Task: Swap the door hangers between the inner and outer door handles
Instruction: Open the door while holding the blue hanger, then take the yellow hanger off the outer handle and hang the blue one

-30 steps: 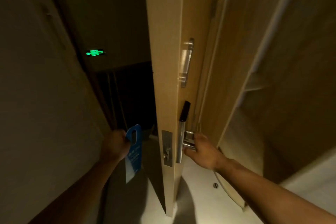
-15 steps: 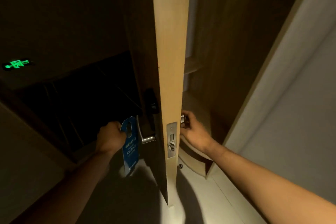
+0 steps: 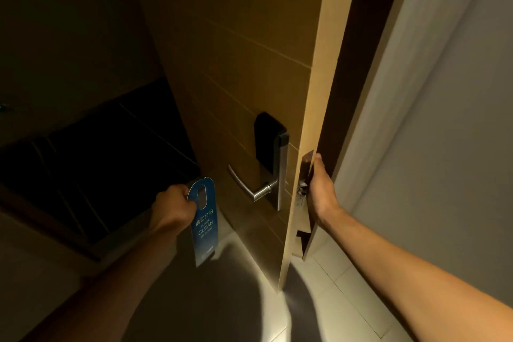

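Door [image 3: 244, 69] ajar, dim corridor; left hand [image 3: 173, 207] grip on blue hanger [image 3: 204, 226], right hand [image 3: 319, 191] gripping door edge

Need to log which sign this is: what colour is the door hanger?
Blue with white lettering, held in the left hand; the door hanger shows in the head view.

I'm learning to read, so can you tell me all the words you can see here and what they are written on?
"请即打扫": white characters on the blue door hanger held in the left hand.
"CLEAN": large white word just below, on the same hanger.
Small lines above and below "CLEAN": too small to read for sure.
Small print at the hanger's bottom end: too blurred to read.
Black lock panel above the door handle: no readable text.
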A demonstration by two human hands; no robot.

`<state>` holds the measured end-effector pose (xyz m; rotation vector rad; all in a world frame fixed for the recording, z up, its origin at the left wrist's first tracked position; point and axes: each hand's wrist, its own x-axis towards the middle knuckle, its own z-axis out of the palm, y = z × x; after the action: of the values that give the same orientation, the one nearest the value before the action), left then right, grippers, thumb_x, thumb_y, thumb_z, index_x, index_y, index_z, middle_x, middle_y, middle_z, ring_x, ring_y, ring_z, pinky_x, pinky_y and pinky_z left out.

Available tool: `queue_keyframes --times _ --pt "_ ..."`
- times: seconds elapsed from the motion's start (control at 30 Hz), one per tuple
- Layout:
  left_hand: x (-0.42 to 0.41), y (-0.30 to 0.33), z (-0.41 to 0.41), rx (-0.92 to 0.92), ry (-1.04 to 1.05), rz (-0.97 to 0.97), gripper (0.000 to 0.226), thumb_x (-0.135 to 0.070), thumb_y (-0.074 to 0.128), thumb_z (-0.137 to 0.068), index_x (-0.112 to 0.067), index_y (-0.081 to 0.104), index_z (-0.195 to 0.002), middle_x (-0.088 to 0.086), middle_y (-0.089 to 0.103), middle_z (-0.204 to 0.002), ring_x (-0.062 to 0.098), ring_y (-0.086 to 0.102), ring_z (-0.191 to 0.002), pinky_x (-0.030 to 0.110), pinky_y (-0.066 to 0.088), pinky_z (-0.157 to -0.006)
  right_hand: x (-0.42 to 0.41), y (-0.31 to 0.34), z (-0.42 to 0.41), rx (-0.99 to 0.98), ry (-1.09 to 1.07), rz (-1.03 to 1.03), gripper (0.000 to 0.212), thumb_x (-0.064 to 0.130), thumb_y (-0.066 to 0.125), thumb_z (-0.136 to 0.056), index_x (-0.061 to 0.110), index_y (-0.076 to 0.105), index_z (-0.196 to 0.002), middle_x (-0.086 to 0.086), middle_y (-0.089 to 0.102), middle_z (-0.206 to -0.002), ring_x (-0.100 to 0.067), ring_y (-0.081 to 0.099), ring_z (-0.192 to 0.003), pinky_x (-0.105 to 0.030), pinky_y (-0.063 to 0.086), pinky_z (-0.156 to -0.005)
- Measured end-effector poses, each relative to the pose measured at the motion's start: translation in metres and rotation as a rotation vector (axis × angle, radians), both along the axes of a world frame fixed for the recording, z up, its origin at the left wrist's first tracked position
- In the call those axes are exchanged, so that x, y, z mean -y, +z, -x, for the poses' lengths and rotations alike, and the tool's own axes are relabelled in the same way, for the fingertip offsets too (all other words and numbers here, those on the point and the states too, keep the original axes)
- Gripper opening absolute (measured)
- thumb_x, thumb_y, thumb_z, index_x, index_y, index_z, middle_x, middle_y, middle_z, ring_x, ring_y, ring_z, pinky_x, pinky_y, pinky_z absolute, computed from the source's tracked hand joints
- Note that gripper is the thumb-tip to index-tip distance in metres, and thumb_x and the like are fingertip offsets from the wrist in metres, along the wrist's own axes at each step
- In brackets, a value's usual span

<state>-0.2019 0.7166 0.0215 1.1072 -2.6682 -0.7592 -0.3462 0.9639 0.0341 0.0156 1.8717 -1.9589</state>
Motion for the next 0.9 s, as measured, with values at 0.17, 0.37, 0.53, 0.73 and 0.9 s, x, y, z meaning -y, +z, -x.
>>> queue_keyframes --times 0.17,0.37,0.53,0.73,0.9 --pt "-0.001 -0.009 0.009 -0.016 -0.078 0.037 0.006 -0.009 0.060 -0.085 -0.014 0.061 -0.082 0.010 0.066 -0.082 0.017 0.056 -0.066 0.025 0.045 -0.057 0.000 -0.003 0.016 0.119 -0.122 0.027 0.065 0.066 0.028 -0.092 0.022 0.053 -0.132 -0.003 0.064 -0.118 -0.021 0.057 -0.112 -0.037 0.035 -0.101" --pt "0.000 -0.014 0.019 -0.030 -0.097 0.037 0.009 -0.010 0.062 -0.084 -0.015 0.061 -0.077 -0.002 0.059 -0.064 0.002 0.050 -0.053 0.016 0.032 -0.045 -0.003 -0.005 0.029 0.121 -0.188 0.034 0.062 0.066 0.027 -0.091 0.023 0.056 -0.125 0.001 0.065 -0.103 -0.014 0.058 -0.098 -0.037 0.035 -0.102" --pt "0.001 -0.017 0.026 -0.009 -0.100 0.048 0.018 -0.010 0.063 -0.083 -0.018 0.057 -0.069 -0.007 0.053 -0.057 0.003 0.052 -0.050 0.015 0.032 -0.042 -0.008 -0.008 0.033 0.116 -0.191 0.008 0.063 0.067 0.028 -0.091 0.024 0.056 -0.126 -0.004 0.065 -0.114 -0.021 0.058 -0.109 -0.042 0.034 -0.107" --pt "0.006 -0.019 0.033 -0.012 -0.108 0.018 0.027 -0.011 0.064 -0.083 -0.023 0.053 -0.061 -0.008 0.054 -0.057 0.006 0.054 -0.052 0.020 0.035 -0.043 -0.009 -0.035 0.015 0.073 -0.378 -0.108 0.052 0.047 0.024 -0.100 0.016 0.042 -0.138 -0.006 0.051 -0.139 -0.028 0.046 -0.129 -0.041 0.031 -0.108" --pt "0.015 -0.019 0.037 -0.082 -0.119 -0.034 0.022 -0.009 0.065 -0.080 -0.014 0.058 -0.060 0.005 0.061 -0.057 0.023 0.062 -0.056 0.034 0.050 -0.054 -0.001 -0.073 -0.018 0.336 -0.263 -0.406 0.030 0.013 0.036 -0.098 0.000 0.058 -0.114 -0.019 0.065 -0.109 -0.037 0.063 -0.097 -0.048 0.055 -0.088"
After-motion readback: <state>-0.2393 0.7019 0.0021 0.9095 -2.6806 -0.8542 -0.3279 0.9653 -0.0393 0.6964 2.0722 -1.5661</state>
